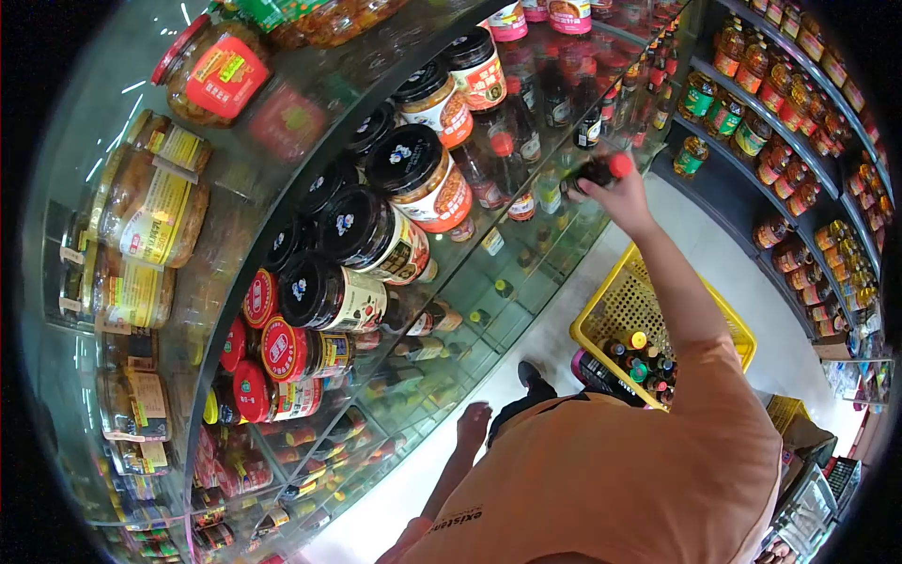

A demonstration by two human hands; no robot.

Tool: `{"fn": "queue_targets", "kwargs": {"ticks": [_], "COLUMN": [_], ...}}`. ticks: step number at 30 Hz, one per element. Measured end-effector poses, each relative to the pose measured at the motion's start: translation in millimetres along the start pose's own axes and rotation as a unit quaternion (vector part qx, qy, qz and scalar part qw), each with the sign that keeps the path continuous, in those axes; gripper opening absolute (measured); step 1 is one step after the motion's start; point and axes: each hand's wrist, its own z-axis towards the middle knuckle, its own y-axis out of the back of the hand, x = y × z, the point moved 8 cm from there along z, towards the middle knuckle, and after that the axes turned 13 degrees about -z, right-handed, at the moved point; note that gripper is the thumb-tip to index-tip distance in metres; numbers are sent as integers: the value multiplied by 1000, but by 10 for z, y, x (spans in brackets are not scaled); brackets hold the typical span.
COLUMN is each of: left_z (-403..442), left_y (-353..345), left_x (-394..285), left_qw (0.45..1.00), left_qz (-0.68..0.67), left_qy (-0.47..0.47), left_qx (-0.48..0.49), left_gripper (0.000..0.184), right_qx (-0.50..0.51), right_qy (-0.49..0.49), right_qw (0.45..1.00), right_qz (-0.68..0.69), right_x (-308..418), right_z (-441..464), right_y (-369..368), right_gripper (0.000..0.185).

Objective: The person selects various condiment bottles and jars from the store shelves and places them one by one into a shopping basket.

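My right hand (622,202) reaches out to the front of the glass shelves and grips a dark bottle with a red cap (590,176), which lies tilted in the fingers. Close behind it stand several dark bottles (587,127) on a shelf. My left hand (474,423) hangs low beside my body, with loosely bent fingers and no object visible in it. Below my right forearm a yellow basket (584,324) sits on the floor, holding several bottles (639,362) with coloured caps.
Large jars with black lids (409,169) and red-lidded jars (285,348) crowd the curved glass shelf (470,282) on the left. Across the floor (728,240), dark shelves (752,99) carry oil bottles. Boxes (806,442) and crates stand behind on the right.
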Motion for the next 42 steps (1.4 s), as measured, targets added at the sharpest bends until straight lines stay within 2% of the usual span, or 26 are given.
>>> {"fn": "queue_targets", "kwargs": {"ticks": [1,3,5,7,9,11,12,13,15,17,19,20,21,23,24,27,28,29,30,31,32,34,37,39,40,42], "left_z": [150,393,560,679,719,701,615,591,584,499,449,441,438,308,297,385,473,554,632,725,715,557,56,-378,-650,-1199], "left_y": [-96,-216,-478,-729,-991,-1241,-1279,-1306,-1383,-1444,-1578,-1648,-1678,-1860,-1924,-2155,-2120,-2089,-2055,-1964,-1849,-1587,-1167,-901,-779,-590], "left_x": [-404,-1600,-2037,-2457,-2864,-3199,-3358,-3380,-3312,-3301,-3112,-3084,-3088,-3257,-3227,-2844,-2815,-2643,-2476,-2119,-1862,-1334,-495,263,440,1037], "left_qw": [984,998,979,956,894,837,842,876,895,891,839,864,864,733,726,697,815,847,877,897,926,926,919,927,918,901], "left_qz": [108,16,-181,-254,-415,-503,-471,-416,-379,-400,-498,-463,-462,-580,-574,-611,-518,-481,-440,-402,-345,-350,-340,-302,-267,-272], "left_qy": [-144,55,-40,-86,-4,0,-1,-11,-85,-62,45,58,61,85,89,166,164,141,121,151,105,121,197,219,286,325], "left_qx": [12,38,86,119,170,218,263,243,217,207,216,188,190,345,368,336,201,176,149,111,117,71,-9,-34,-67,-97], "left_gripper": [31,24,45,73,90,97,92,81,73,66,64,63,63,62,71,67,62,56,50,42,54,42,35,36,37,39], "right_qx": [-4,-66,-48,-39,6,12,43,19,44,64,119,167,164,224,228,249,242,244,225,206,208,208,170,189,206,262], "right_qy": [-31,-79,-110,-165,-193,-220,-247,-237,-244,-257,-172,-150,-153,-151,-164,-106,-150,-150,-172,-192,-191,-164,-143,-173,-180,-211], "right_qw": [999,994,983,967,960,957,949,945,946,937,923,920,920,885,882,922,930,929,948,958,958,932,928,916,908,886], "right_qz": [16,27,136,190,204,187,191,225,210,230,322,321,321,379,378,278,233,234,143,52,52,-248,-300,-310,-318,-318], "right_x": [-37,-178,89,172,196,152,115,163,126,-25,-64,112,112,113,-24,-172,-223,-271,-441,-602,-673,-889,-1443,-1731,-1988,-2408], "right_z": [-151,-487,-802,-1091,-1363,-1572,-1665,-1708,-1802,-1868,-1800,-1764,-1756,-1814,-1856,-1900,-1914,-1936,-1958,-1984,-2007,-2056,-2245,-2308,-2373,-2539], "right_y": [101,330,444,479,459,478,475,502,639,794,943,1064,1170,1276,1306,1464,1470,1452,1452,1461,1422,1402,1147,937,822,592], "right_gripper": [53,50,49,49,51,52,52,53,55,57,60,63,63,67,57,44,34,34,34,34,34,32,35,30,29,28]}}
